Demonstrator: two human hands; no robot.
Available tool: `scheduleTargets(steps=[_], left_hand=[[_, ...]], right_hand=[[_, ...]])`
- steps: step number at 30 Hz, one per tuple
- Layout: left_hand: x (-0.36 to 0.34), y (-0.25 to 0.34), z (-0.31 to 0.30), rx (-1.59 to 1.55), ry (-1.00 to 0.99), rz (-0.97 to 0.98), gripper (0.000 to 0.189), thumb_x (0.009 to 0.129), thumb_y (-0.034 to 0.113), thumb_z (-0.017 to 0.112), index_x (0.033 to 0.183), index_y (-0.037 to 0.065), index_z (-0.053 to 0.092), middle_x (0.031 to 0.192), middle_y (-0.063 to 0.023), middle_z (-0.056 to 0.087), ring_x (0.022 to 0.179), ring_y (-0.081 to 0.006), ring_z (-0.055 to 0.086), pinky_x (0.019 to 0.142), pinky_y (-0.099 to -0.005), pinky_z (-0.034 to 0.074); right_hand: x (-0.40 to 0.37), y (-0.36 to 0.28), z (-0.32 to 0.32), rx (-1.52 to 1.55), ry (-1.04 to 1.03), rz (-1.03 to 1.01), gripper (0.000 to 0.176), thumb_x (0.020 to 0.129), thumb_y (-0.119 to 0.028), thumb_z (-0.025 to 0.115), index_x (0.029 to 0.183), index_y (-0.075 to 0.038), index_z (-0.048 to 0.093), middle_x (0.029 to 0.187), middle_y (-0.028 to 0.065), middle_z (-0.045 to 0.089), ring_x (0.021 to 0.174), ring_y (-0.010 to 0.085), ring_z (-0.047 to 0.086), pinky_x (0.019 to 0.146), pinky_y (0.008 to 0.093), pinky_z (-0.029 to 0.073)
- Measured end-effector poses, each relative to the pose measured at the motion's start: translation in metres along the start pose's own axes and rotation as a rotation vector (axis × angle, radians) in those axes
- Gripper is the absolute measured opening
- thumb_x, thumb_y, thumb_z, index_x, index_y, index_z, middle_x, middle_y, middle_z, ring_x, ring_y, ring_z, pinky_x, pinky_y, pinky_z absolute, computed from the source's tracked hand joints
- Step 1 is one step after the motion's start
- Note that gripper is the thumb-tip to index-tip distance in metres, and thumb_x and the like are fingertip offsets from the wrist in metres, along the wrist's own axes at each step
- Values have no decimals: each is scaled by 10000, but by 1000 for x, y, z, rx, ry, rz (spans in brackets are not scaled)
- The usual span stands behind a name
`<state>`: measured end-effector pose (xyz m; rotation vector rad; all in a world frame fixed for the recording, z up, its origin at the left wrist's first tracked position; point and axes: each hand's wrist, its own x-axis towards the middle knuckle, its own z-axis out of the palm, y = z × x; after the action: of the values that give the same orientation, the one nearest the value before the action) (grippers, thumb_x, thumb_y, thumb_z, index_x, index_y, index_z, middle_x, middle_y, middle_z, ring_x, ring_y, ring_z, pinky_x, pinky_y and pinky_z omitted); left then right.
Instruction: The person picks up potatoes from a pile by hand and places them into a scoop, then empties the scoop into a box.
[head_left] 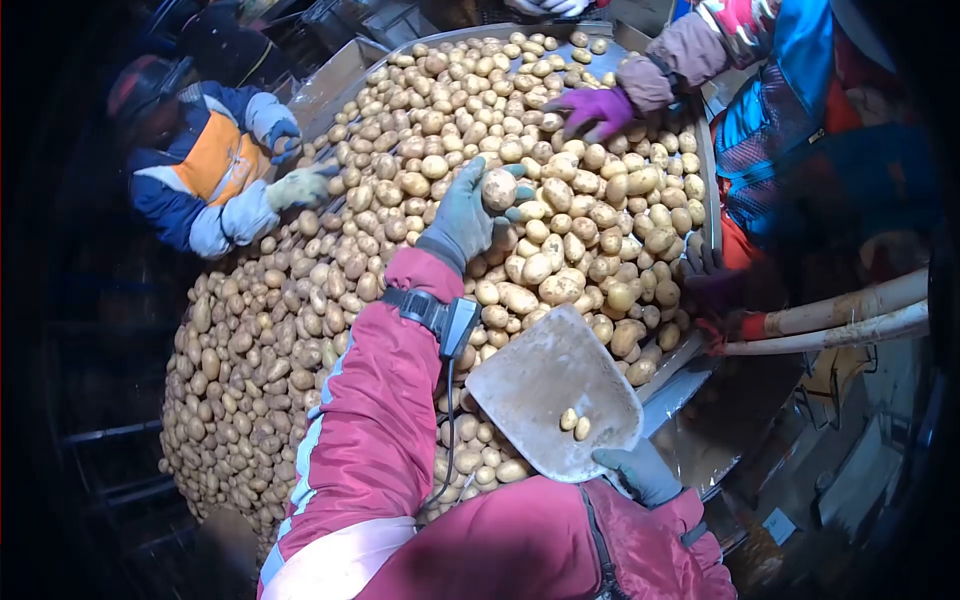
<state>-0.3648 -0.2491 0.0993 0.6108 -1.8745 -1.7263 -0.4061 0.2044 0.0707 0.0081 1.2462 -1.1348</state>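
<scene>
My left hand (468, 215), in a grey-green glove, reaches over the heap of potatoes (380, 200) near the middle of the view. Its fingers are wrapped round a pale potato (498, 189). At the lower right my right hand (640, 472), gloved too, grips the edge of a worn, light plastic scoop (545, 385). The scoop lies tilted in front of my body, over the near edge of the heap, with two small potatoes (575, 424) in it.
A co-worker (215, 160) in blue and orange works at the left edge. At the right, another person's purple glove (598, 108) touches the potatoes. Pale pipes (840, 312) stick in from the right, beside the table's metal rim (708, 180).
</scene>
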Motion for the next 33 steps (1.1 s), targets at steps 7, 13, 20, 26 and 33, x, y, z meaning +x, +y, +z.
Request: scheduleTargets(steps=[7,13,20,26,33], left_hand=[[-52,-55,-49,388,277,-198,574,1006,486,598,1351,28,628,1233,-133,682,1093,-246,653,894,-358,557],[-184,-92,-78,981,265,-117,775,946,452,693,1535,14,444,1471,-278,507,1373,-390,499,1155,-453,392],[-144,-56,52,1101,141,-238,752,924,462,681,1532,84,451,1216,-238,638,1109,-415,601,953,-515,489],[-70,-94,103,322,210,-233,814,911,441,698,1574,86,386,1550,-251,421,1424,-441,407,1196,-481,339],[-150,-101,-29,1114,142,8,653,931,409,689,1473,84,525,1505,-243,500,1437,-394,410,1223,-468,313]], right_hand=[[-3,4,-8,-4,35,86,552,863,-45,754,1378,40,573,1205,107,709,1071,210,686,949,341,546],[-23,6,-4,20,72,53,268,891,-113,732,1125,1,667,846,45,673,662,130,637,582,269,521],[-48,-15,1,31,59,47,516,868,-52,672,1356,52,538,1032,136,723,777,218,713,667,336,589],[-72,-42,23,104,266,-88,515,861,-93,659,1339,42,524,950,146,695,551,187,637,428,292,524],[-56,-42,17,60,154,-49,505,871,-68,668,1337,57,519,972,162,698,561,210,663,439,305,546]])
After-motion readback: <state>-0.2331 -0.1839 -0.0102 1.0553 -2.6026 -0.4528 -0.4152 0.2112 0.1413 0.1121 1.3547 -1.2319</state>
